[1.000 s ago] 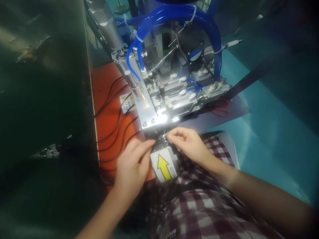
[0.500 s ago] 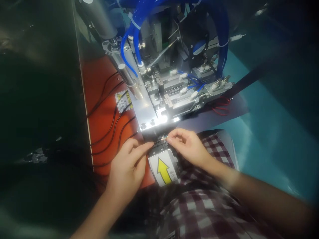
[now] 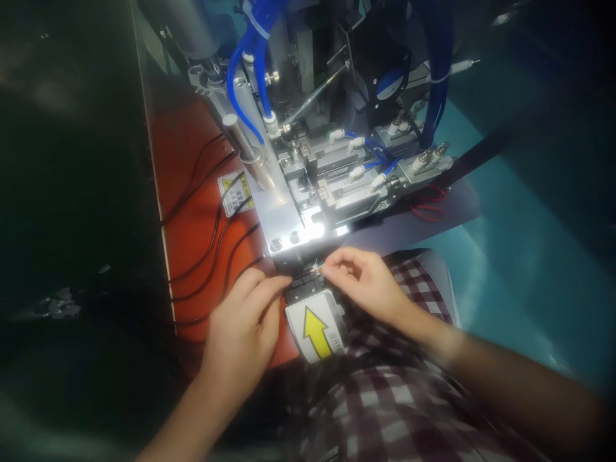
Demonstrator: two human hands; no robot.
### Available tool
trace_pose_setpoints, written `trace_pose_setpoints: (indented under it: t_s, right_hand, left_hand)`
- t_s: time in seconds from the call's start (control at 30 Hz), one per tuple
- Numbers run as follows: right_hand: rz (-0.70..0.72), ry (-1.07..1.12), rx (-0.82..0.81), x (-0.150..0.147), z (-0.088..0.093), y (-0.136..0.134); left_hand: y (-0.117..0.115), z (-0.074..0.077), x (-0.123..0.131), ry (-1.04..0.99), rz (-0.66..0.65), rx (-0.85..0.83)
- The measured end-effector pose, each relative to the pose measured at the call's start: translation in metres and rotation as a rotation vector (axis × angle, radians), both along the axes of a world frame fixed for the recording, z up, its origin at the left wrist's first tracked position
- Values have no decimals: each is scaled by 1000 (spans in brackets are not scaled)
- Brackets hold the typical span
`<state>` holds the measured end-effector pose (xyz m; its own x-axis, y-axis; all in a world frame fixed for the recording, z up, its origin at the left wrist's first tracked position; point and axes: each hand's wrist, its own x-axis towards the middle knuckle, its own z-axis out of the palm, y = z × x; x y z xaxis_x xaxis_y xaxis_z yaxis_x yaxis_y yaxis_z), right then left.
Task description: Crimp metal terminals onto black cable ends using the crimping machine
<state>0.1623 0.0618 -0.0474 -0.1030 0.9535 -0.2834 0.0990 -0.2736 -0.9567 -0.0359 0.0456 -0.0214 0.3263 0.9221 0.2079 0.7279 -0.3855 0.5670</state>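
Observation:
My left hand and my right hand meet at a small black fixture on the front edge of a metal machine plate. Both hands pinch thin coloured wire ends that stick out over the fixture. The left fingers press together from the left, the right thumb and forefinger from the right. A white label with a yellow arrow lies just below the fixture, between my hands.
The machine carries blue air hoses, metal cylinders and white fittings. Black cables run over an orange surface at left. Red wires lie at the right. My checked shirt fills the lower frame.
The view has drifted, so the machine sits a little lower and further left. Both hands keep pinching at the fixture, barely moving.

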Motion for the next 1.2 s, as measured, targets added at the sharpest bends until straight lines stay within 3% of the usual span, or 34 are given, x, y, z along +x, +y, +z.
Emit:
trace_pose_setpoints:
  t_s: [0.17, 0.37, 0.67, 1.07, 1.2]
  right_hand:
    - [16, -25, -37, 1, 1, 1]
    - [50, -16, -60, 2, 2, 3]
    - [71, -49, 66, 5, 0, 3]
    - [169, 86, -273, 9, 13, 19]
    - [184, 93, -293, 10, 13, 18]
  left_hand:
    - [-1, 0, -3, 61, -23, -24]
    - [0, 4, -6, 338, -107, -48]
    - [1, 8, 1, 517, -144, -36]
    - [4, 14, -1, 648, -205, -47]
    - [4, 13, -2, 662, -213, -42]
